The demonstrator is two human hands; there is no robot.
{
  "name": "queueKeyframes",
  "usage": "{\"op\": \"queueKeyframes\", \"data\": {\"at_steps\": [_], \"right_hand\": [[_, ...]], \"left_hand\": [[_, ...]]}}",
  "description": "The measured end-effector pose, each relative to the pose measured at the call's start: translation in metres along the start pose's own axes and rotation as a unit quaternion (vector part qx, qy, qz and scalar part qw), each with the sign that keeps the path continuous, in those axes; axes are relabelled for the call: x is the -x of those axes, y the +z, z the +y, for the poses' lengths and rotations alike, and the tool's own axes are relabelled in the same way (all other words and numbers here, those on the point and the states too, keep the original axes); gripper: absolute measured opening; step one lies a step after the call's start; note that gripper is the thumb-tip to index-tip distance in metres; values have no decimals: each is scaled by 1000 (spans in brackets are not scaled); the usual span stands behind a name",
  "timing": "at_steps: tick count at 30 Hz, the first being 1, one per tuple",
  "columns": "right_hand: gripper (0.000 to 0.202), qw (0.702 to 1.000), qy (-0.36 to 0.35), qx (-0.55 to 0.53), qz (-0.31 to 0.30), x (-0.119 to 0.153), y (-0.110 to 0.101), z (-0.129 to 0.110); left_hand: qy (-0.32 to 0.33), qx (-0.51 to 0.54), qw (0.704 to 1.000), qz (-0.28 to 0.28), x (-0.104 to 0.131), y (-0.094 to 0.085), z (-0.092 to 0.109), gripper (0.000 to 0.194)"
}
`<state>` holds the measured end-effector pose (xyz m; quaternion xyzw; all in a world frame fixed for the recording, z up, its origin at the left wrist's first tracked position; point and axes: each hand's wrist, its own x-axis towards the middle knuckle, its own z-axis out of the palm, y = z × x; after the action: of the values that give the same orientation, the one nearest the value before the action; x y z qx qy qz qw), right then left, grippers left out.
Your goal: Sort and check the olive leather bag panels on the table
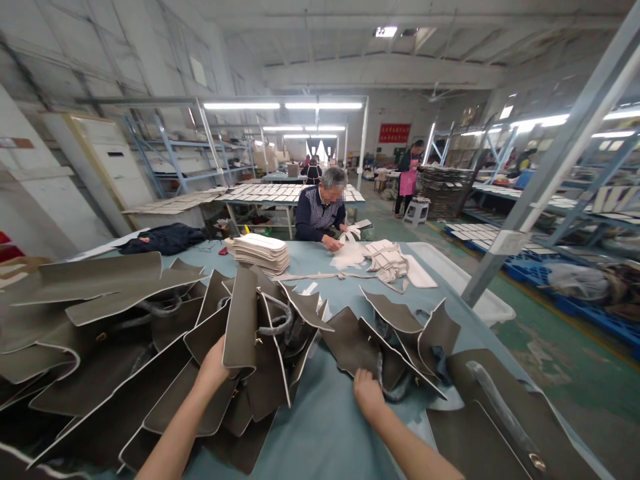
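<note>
While the left hand (LH) [213, 368] bears on the near-left edge of the left bag [241, 327], a dark olive unit w/ pale edging, its fingers pass out of sight behind the panel; clamped or not, can't tell. Left bag stands upright on the blue table [300, 433], L of centre, its handle [287, 323] at the R side. The right hand (RH) [369, 395] is at the near edge of the right bag [383, 347], same colour, tilted, R of centre; RH fingers are curled & close together, grip on the edge can't be confirmed. Bare table shows btwn the two arms. Adj. items: bag pile [110, 293] at far L; another bag [500, 393] lying at R, w/ its handle uppermost; stack of beige pcs [261, 257] beyond the left bag; beige straps [387, 257] to the R of the stack. Opp. side of table: co-worker [317, 210], head bent, both hands at pale material [350, 255].
</note>
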<state>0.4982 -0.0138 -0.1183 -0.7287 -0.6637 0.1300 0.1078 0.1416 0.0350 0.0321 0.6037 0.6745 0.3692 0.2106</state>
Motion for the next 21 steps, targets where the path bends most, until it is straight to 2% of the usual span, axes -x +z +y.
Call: {"op": "queueKeyframes", "data": {"at_steps": [2,4,6,7,8,9,10,11,12,13,14,16,18,19,21], "right_hand": [[38,1000,-1,-26,-4,-6,-19,9],[41,998,5,-60,2,-10,-42,21],[47,995,13,-96,15,-7,-68,30],[49,992,14,-124,27,-2,-79,32],[50,987,10,-158,41,7,-89,32],[51,979,5,-194,57,18,-95,29],[51,971,-1,-227,74,32,-97,24],[51,963,-13,-253,89,49,-96,17],[50,959,-33,-265,99,66,-90,9],[49,957,-63,-261,107,84,-80,1],[47,957,-106,-249,108,102,-69,-7],[44,955,-180,-205,113,134,-46,-21],[41,957,-219,-167,94,157,-36,-30],[38,956,-235,-164,69,164,-39,-33],[33,947,-261,-187,20,169,-59,-33]], "left_hand": [[-39,27,999,19,14,-9,13,48],[-38,-2,992,119,35,-15,29,51],[28,-35,975,216,64,-10,47,49],[58,-17,974,219,80,-2,56,47],[70,33,980,181,98,10,65,45],[54,105,990,82,116,26,75,44],[15,195,979,-52,133,46,84,50],[-38,282,944,-164,149,67,94,63],[-82,351,901,-241,163,88,103,75],[-105,408,867,-266,175,107,111,85],[-135,459,842,-249,184,124,117,90],[-217,494,812,-222,198,147,123,73],[-268,484,811,-191,205,157,120,45],[-277,478,813,-181,208,158,117,35],[-288,489,803,-182,211,154,109,29]]}}
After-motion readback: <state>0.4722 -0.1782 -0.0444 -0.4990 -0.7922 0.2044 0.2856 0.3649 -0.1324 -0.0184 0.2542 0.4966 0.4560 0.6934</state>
